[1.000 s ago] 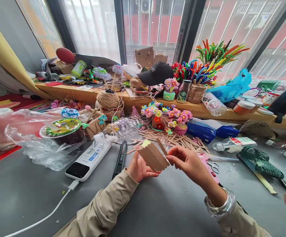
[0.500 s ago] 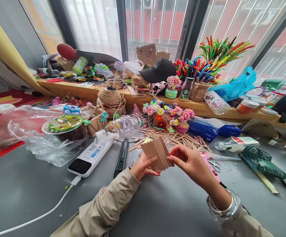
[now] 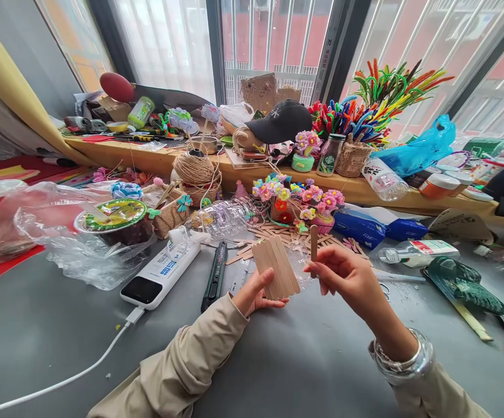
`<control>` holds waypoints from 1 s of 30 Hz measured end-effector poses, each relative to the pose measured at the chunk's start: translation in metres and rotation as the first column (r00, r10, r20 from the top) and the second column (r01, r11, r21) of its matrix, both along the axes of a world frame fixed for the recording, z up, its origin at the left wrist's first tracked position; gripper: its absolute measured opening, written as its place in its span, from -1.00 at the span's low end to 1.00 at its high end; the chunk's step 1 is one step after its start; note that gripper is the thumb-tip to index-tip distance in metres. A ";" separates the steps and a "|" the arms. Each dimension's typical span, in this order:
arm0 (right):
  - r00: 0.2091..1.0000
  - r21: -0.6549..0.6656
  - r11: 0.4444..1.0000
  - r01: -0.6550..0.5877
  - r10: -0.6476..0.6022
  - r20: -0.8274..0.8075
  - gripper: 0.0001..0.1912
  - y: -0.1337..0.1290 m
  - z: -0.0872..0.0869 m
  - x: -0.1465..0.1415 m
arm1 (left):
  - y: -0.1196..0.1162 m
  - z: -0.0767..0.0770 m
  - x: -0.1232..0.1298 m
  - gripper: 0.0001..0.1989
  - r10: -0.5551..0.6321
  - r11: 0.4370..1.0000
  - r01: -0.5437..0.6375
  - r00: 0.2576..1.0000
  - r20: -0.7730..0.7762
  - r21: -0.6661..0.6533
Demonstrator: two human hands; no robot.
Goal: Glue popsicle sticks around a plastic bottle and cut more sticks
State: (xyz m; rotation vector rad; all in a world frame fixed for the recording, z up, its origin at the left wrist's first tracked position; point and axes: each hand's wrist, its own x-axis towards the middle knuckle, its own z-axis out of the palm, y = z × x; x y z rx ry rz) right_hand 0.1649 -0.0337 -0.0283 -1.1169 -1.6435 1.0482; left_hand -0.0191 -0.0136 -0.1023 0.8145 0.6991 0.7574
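My left hand (image 3: 258, 293) is closed on a panel of flat wooden craft sticks (image 3: 277, 268), lined up side by side with rounded ends. The thumb lies across its face and the fingers are behind and under it. To the right, my right hand (image 3: 343, 277) pinches one single craft stick (image 3: 313, 247), held nearly upright and apart from the panel. Behind both hands, a pile of loose craft sticks (image 3: 252, 233) lies on the grey table (image 3: 304, 360).
Left of my hands lie a dark utility knife (image 3: 215, 276) and a white power bank (image 3: 161, 273) with a cable. Scissors (image 3: 385, 290), partly hidden, are behind my right wrist. A plastic bottle (image 3: 417, 253) and blue tissue packs (image 3: 359, 228) are farther right. Crochet flowers (image 3: 280, 194) stand behind the pile.
My right hand has moved away to the right with one stick, which was at the panel's right edge before. The panel in my left hand has tilted and now looks narrower.
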 end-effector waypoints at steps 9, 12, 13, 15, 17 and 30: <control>0.963 0.468 0.877 -0.108 -0.026 0.270 -0.66 0.000 0.006 0.007 | 0.000 0.004 0.001 -0.20 -0.020 0.999 0.021 1.000 0.010 -0.046; 0.950 0.501 0.852 -0.149 -0.018 0.313 -0.53 0.001 0.004 0.006 | 0.000 0.003 0.001 -0.15 -0.058 0.997 0.058 0.998 -0.014 -0.051; 0.947 0.513 0.847 -0.140 -0.036 0.319 -0.57 0.001 0.004 0.005 | 0.000 0.002 0.001 -0.13 -0.074 0.996 0.073 0.997 -0.018 -0.050; 0.943 0.525 0.844 -0.109 -0.079 0.323 -0.67 0.001 0.002 0.003 | 0.001 0.001 0.001 -0.11 -0.105 0.994 0.105 0.994 -0.019 -0.040; 0.939 0.530 0.842 -0.097 -0.099 0.329 -0.72 0.001 0.002 0.001 | 0.001 0.000 0.001 -0.10 -0.135 0.991 0.134 0.991 -0.023 -0.027; 0.914 0.465 0.854 -0.233 0.029 0.405 -0.69 0.001 0.008 0.007 | -0.007 0.002 0.001 -0.24 -0.123 0.990 0.127 0.990 -0.074 0.065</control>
